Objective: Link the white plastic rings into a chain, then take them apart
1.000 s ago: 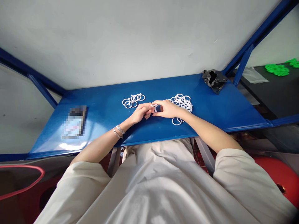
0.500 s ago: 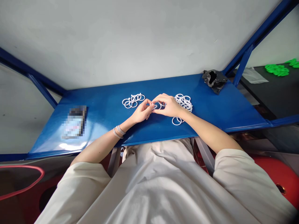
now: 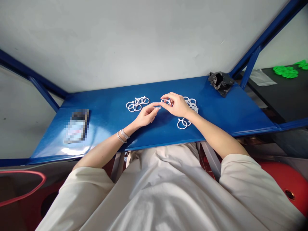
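My right hand pinches a white plastic ring between thumb and fingers, just above the blue table. My left hand rests on the table beside it, fingertips reaching toward that ring, fingers loosely curled. A heap of white rings lies behind and right of my right hand, with two more rings near my right wrist. A smaller group of joined white rings lies left of my left hand.
A blurred flat object lies at the table's left end. A crumpled black bag sits at the far right corner. Blue frame bars rise on both sides. Green parts lie on a dark surface to the right.
My right hand has lifted and drawn back toward the heap with the ring. My left hand has let go of the ring and stays low, its fingers stretching out.
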Demonstrator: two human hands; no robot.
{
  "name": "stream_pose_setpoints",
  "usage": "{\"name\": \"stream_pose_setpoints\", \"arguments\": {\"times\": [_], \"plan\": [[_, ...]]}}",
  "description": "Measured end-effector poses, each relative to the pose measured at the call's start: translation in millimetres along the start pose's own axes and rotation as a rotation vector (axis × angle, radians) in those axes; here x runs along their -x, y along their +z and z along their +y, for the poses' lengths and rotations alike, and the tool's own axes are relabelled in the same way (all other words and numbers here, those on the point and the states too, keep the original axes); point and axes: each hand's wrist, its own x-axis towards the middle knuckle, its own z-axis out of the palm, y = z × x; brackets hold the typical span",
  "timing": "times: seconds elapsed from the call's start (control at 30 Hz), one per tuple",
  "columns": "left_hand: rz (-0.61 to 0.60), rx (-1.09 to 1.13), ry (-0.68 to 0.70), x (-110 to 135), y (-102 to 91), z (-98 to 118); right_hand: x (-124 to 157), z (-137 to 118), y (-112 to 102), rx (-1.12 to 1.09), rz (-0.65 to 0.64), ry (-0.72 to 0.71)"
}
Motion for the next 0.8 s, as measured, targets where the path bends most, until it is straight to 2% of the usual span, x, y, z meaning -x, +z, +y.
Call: {"name": "stream_pose_setpoints", "arguments": {"times": [0.1,0.23,0.43,0.8], "plan": [[0.018,-0.032,0.05,-0.2,-0.8,1.1,-0.3,0.6,0.3,0.038,-0.029,0.087],[0.053,0.053,0.025,-1.3,-0.5,6.3,-0.9,1.5,2.0,0.067,-0.032,0.14],[0.076,-0.021,-0.001,-0.7,-0.4,5.2,-1.6,2.9,2.1,0.063,-0.028,0.154],[0.031,-0.166,-0.033,2.3,-1.7,5.6,-0.2,2.4,2.7,0.069,-0.064,0.151]]}}
